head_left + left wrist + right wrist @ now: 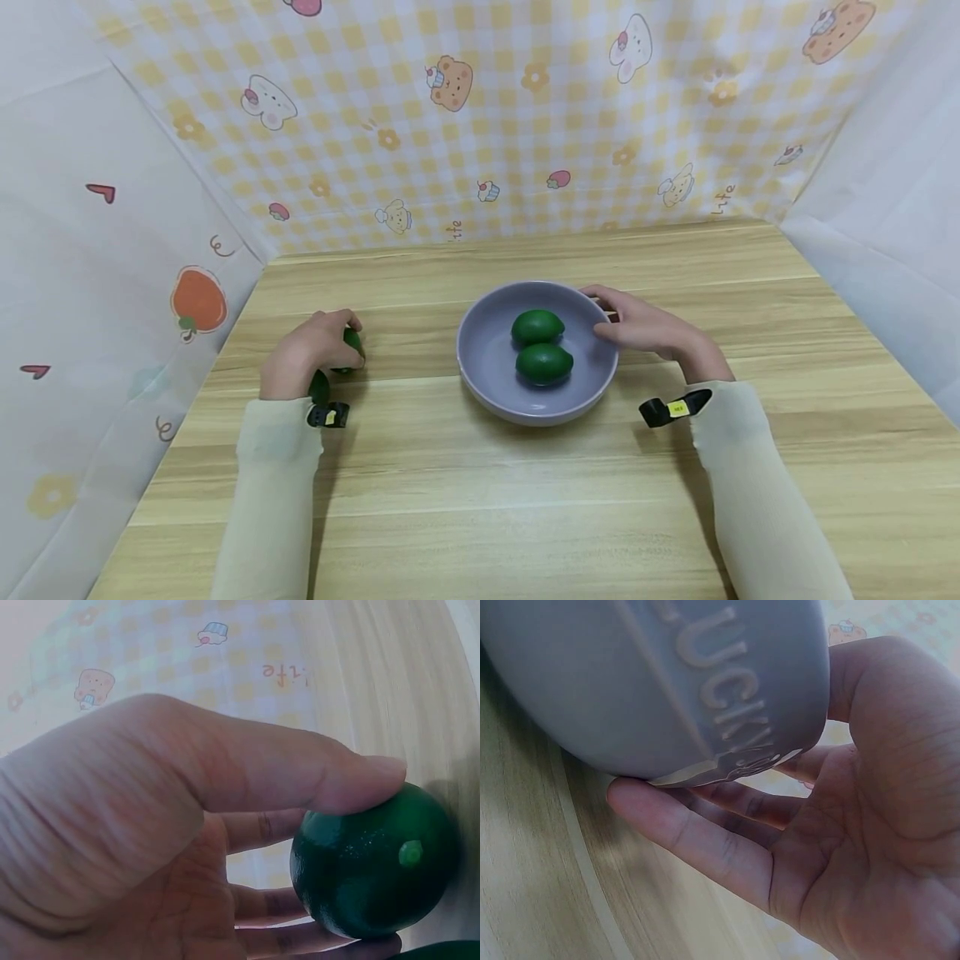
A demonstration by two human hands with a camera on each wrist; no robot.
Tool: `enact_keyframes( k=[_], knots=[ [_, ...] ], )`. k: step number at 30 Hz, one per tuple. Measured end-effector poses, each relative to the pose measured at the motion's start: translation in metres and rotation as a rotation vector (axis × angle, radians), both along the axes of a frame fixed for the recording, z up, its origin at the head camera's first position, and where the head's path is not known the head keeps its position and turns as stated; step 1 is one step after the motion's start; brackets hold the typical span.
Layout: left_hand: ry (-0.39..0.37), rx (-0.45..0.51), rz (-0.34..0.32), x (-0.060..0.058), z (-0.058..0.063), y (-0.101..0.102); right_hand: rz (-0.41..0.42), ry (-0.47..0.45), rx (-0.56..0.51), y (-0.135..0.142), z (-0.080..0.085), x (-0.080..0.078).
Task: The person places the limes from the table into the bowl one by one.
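My left hand [306, 350] is at the left of the table, its thumb and fingertips pinching a green lime [367, 877]. Just nearer to me, a second lime [318, 388] lies partly hidden under that wrist. A lavender bowl [487, 392] stands near the middle, with two limes side by side in it, one farther back [537, 326] and one in front [544, 364]. At the bowl's right side, my right hand [645, 323] holds it, thumb at the rim and fingers along the outer wall. Raised lettering shows on that wall in the right wrist view.
The wooden table [480, 517] backs onto a yellow checked cloth [510, 125] with cartoon prints. White cloth walls rise at the left [90, 275] and right [877, 225]. Each wrist wears a small black camera [656, 412].
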State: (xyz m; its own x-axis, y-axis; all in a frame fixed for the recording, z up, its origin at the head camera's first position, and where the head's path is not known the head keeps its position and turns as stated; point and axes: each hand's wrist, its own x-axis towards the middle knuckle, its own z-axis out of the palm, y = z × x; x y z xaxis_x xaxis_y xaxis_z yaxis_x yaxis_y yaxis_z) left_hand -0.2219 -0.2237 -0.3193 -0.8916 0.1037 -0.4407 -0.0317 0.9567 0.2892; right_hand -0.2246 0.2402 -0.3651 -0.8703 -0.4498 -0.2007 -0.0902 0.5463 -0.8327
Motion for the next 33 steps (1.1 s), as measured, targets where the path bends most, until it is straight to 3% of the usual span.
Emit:
enact_keyframes(
  k=[11,16,22,33],
  knots=[
    [0.016,0.005,-0.009,-0.001,-0.003,-0.001,-0.001,-0.008,-0.004,-0.002,0.0,0.001],
    [0.072,0.033,-0.037,-0.002,-0.005,0.001,0.0,-0.014,-0.012,-0.001,0.001,0.001],
    [0.15,0.063,-0.082,-0.002,-0.001,0.003,0.001,-0.005,-0.014,0.0,0.002,0.001],
    [0.166,0.119,-0.131,0.004,0.01,0.011,0.002,-0.002,-0.032,0.0,-0.001,0.002]
  ],
)
